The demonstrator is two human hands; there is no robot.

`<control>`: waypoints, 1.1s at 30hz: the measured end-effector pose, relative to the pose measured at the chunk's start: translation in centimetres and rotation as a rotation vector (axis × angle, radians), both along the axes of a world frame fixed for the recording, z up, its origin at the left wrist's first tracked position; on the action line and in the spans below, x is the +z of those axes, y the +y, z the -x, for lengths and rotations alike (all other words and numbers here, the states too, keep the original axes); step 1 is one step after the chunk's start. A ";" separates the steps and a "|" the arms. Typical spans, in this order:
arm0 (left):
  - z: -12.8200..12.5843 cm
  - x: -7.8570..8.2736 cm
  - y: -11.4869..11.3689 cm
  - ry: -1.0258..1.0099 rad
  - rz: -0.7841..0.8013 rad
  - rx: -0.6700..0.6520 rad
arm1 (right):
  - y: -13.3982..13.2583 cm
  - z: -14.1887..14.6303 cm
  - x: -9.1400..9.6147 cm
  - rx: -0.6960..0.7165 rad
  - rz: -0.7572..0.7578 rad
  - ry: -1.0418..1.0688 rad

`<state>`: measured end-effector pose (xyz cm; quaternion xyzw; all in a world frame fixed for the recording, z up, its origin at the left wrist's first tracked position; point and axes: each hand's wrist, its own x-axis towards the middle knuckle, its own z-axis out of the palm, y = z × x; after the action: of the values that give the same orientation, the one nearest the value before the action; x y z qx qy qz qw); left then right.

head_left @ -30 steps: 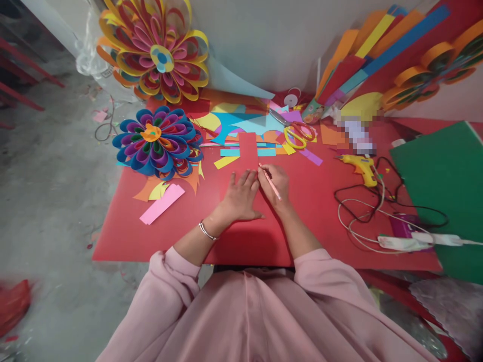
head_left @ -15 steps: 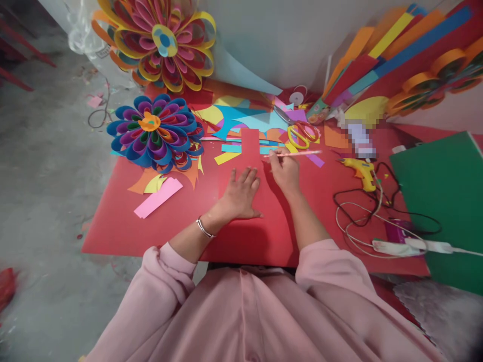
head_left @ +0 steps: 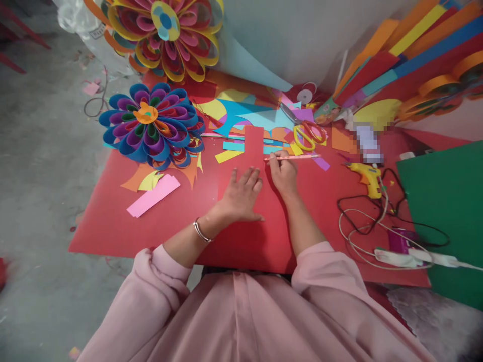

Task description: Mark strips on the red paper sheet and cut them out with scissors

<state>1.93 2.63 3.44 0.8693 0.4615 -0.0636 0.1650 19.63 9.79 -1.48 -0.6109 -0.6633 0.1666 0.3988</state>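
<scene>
My left hand (head_left: pixel 240 195) lies flat with fingers spread on a red paper sheet (head_left: pixel 245 231) that covers the low table. A narrow red strip (head_left: pixel 253 143) reaches away from the fingertips. My right hand (head_left: pixel 284 173) is closed on a thin pink pencil (head_left: pixel 298 157), which lies level and points right, its tip end at the strip's right edge. A silver bangle (head_left: pixel 200 232) circles my left wrist.
A blue and purple paper flower (head_left: pixel 151 125) sits at left, a larger yellow and pink one (head_left: pixel 166 32) behind it. Yellow-handled scissors (head_left: pixel 305 131), a yellow glue gun (head_left: pixel 368 176) with tangled cords (head_left: pixel 377 226), a green sheet (head_left: pixel 445 211), a pink strip (head_left: pixel 153 196) and coloured scraps lie around.
My right hand moved up and away from the left hand's fingertips, and the pencil swung from slanting down to lying level. The left hand stayed flat on the red sheet.
</scene>
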 end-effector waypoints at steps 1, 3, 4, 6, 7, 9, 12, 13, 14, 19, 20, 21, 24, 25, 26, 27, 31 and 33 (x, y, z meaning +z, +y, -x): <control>0.0 0.0 0.0 0.003 0.002 -0.002 | 0.0 0.0 0.0 0.002 -0.003 0.001; 0.0 0.1 0.0 0.009 0.005 -0.005 | 0.1 0.0 -0.2 0.005 -0.010 0.000; 0.1 0.2 0.0 0.010 0.005 -0.007 | 0.1 -0.1 -0.3 0.005 -0.016 0.000; 0.1 0.3 0.0 0.014 0.003 -0.010 | 0.2 -0.2 -0.7 0.004 -0.028 0.002; 0.1 0.4 0.0 0.019 0.002 -0.013 | 0.3 -0.2 -0.8 0.004 -0.034 0.004; 0.1 0.5 0.0 0.028 0.002 -0.016 | 0.3 -0.3 -1.0 0.008 -0.043 0.010; 0.0 0.6 0.0 0.037 0.002 -0.018 | 0.3 -0.3 -0.9 0.018 -0.048 0.018; 0.0 0.6 -0.1 0.036 0.001 -0.018 | 0.3 -0.2 -0.9 0.022 -0.048 0.022; 0.0 0.6 -0.1 0.034 -0.001 -0.019 | 0.3 -0.2 -0.8 0.027 -0.049 0.025; 0.1 0.5 0.0 0.026 -0.006 -0.016 | 0.4 -0.2 -0.8 0.027 -0.054 0.026; 0.1 0.5 0.0 0.025 -0.004 -0.015 | 0.4 -0.2 -0.9 0.025 -0.052 0.025; 0.1 0.5 0.0 0.025 -0.003 -0.015 | 0.4 -0.3 -0.9 0.024 -0.049 0.025; 0.1 0.6 0.0 0.025 -0.002 -0.020 | 0.4 -0.3 -1.0 0.023 -0.042 0.021; 0.1 0.6 0.0 0.025 -0.002 -0.021 | 0.5 -0.4 -1.1 0.024 -0.038 0.021; 0.1 0.6 0.0 0.027 -0.001 -0.022 | 0.5 -0.4 -1.1 0.024 -0.035 0.021; 0.1 0.6 0.0 0.030 0.001 -0.021 | 0.5 -0.3 -1.1 0.022 -0.033 0.022; 0.0 0.7 0.0 0.044 0.010 -0.018 | 0.6 -0.2 -1.1 0.005 -0.041 0.014; 0.1 0.7 0.1 0.042 0.008 -0.019 | 0.5 -0.2 -1.0 0.002 -0.038 0.013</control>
<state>1.88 2.68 4.16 0.8714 0.4565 -0.0851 0.1582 19.81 10.34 -2.51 -0.6013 -0.6645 0.1583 0.4145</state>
